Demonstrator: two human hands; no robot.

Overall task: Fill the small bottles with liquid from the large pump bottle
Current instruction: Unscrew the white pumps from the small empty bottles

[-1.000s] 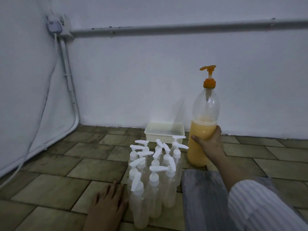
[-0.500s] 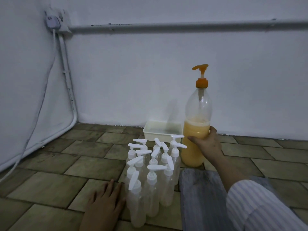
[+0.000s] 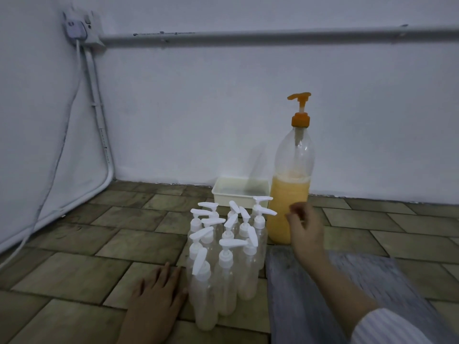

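The large clear pump bottle [image 3: 290, 194] with an orange pump head stands upright on the tiled floor, about half full of orange-yellow liquid. My right hand [image 3: 306, 230] hovers just in front of its lower part, fingers loosely curled, holding nothing and apart from the bottle. Several small clear bottles [image 3: 223, 259] with white pump tops stand clustered to the left of the big bottle. My left hand [image 3: 155, 301] rests flat on the floor with straight fingers, beside the nearest small bottle.
A shallow white tray [image 3: 239, 196] sits against the wall behind the small bottles. My grey trouser leg [image 3: 310, 301] lies on the floor at the right. A wall socket [image 3: 77, 27] with cables running down sits in the left corner.
My right hand has let go of the large pump bottle and drawn back a little toward me. The bottle now stands alone. My left hand stays flat on the floor.
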